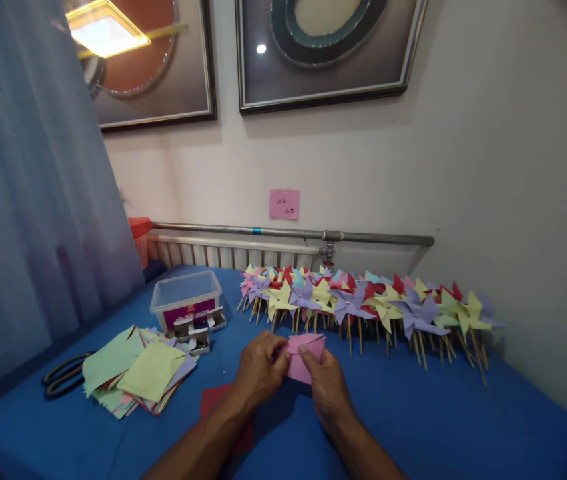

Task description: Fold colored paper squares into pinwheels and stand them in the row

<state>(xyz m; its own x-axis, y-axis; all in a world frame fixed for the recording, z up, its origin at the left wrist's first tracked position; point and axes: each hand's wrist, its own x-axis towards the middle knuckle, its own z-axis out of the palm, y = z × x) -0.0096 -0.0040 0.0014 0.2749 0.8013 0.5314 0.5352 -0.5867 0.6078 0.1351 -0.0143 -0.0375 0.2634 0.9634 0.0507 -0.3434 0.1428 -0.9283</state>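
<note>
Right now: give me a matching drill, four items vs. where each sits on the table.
Things:
1. pink paper square
2. scissors
3. clear plastic box
4. pinwheels

Places:
A. far left edge, beside the paper stack
B. row along the wall
C. between left hand and right hand
D. behind the paper stack

Pairs: 1-C, 2-A, 3-D, 4-B

Writing on pink note (284, 204) illegible

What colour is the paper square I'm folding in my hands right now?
Pink. The paper square is pinched between the left hand and right hand; the head view shows it.
</note>
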